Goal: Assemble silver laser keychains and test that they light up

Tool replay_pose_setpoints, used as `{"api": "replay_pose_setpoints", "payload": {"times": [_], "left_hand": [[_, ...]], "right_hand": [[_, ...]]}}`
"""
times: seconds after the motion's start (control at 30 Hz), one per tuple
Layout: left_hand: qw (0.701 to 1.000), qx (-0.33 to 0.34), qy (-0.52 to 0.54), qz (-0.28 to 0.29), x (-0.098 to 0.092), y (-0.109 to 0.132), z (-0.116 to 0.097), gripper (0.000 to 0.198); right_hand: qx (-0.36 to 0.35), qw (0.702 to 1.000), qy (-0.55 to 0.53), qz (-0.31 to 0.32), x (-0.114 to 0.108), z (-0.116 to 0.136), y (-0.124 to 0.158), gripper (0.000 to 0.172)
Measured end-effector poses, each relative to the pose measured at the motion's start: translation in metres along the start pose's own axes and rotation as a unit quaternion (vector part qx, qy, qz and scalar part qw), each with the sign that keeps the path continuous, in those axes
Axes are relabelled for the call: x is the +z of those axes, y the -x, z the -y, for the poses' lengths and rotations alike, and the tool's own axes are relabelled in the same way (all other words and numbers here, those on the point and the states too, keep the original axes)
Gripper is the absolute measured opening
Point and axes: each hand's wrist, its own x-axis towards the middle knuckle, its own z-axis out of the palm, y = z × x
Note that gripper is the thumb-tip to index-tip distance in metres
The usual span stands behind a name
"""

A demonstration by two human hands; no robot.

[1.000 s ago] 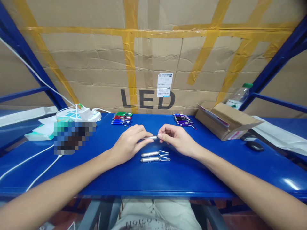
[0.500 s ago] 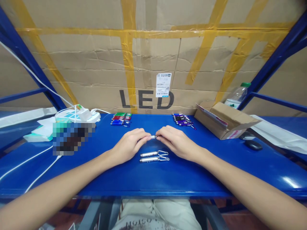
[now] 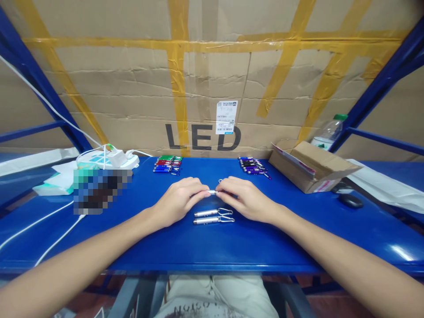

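Right hand (image 3: 247, 198) had rolled back-side up since a second ago; metal loop (image 3: 220, 180) now showed behind its fingers. Both hands pinched one silver penlight (image 3: 212, 192), fingertips nearly together, left hand (image 3: 179, 201) opposite, over the bench (image 3: 212, 247). Two silver penlights (image 3: 207, 220) lay nearer the person.

Blue table (image 3: 212, 247): two silver penlights (image 3: 208, 220), coloured penlight rows (image 3: 164, 163), cardboard box (image 3: 293, 174), black mouse (image 3: 351, 201).

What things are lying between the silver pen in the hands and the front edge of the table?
Two silver pens lie there, side by side, on the blue table. The head view shows this.
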Motion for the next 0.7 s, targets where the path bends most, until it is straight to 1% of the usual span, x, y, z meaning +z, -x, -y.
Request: {"api": "replay_pose_setpoints", "payload": {"times": [0.07,0.13,0.23,0.3,0.4,0.47,0.53,0.7], "left_hand": [[1.000,0.001,-0.005,0.000,0.000,-0.001,0.000,0.035],[1.000,-0.014,-0.001,0.002,-0.001,-0.002,0.000,0.035],[0.997,-0.073,0.028,0.011,-0.001,-0.004,0.000,0.031],[0.992,-0.117,0.047,0.018,-0.002,-0.006,0.002,0.027],[0.986,-0.156,0.056,0.017,-0.002,-0.007,0.006,0.025],[0.984,-0.167,0.057,0.013,-0.001,-0.007,0.007,0.025],[0.984,-0.167,0.058,0.012,-0.001,-0.007,0.006,0.026],[0.985,-0.161,0.060,0.020,-0.001,-0.007,0.002,0.028]], "right_hand": [[0.004,1.000,-0.007,0.001,-0.001,-0.001,-0.001,0.022],[0.015,1.000,-0.014,-0.001,-0.001,-0.005,-0.002,0.020],[0.055,0.998,-0.013,-0.019,-0.001,-0.018,-0.002,0.018],[0.071,0.997,0.023,-0.033,0.000,-0.030,-0.001,0.017],[0.080,0.990,0.119,-0.005,0.005,-0.046,0.003,0.017],[0.088,0.984,0.151,0.020,0.009,-0.051,0.005,0.022],[0.093,0.983,0.156,0.037,0.011,-0.052,0.006,0.023],[0.108,0.985,0.127,0.039,0.013,-0.048,0.004,0.015]]}}
